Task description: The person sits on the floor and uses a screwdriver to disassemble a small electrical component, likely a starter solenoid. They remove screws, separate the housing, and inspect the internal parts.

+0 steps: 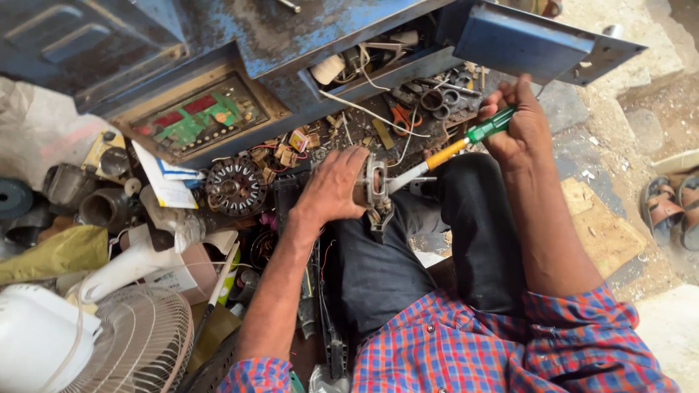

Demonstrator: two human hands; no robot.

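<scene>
i'm looking down on a cluttered repair spot on the ground, a battered blue metal cabinet [240, 36] open in front with a green circuit board [200, 116] set in its face and a tray of scissors [440, 98], wires and small parts below it. a white fan [95, 342] sits at the lower left beside pipes and bags, and a pair of sandals [670, 207] lies on the stone to the right.

my left hand [331, 185] is wrapped around a small motor [375, 185], fingers curled over its far side, holding it above my dark-trousered knee. my right hand [520, 120] is closed in a fist on the green handle of a screwdriver [455, 149], whose yellow collar and metal shaft run down and left so the tip meets the motor's end plate, just beside my left fingers. a loose round wound core [234, 188] lies on the clutter just left of my left hand.

my worry is the tip: if it skips off the screw or plate under push, it would drive toward my left fingers or my leg. the motor is only braced by one hand in the air, so a hard twist could spin it loose and drop it into the parts below. i can't tell how well the tip is seated.
</scene>
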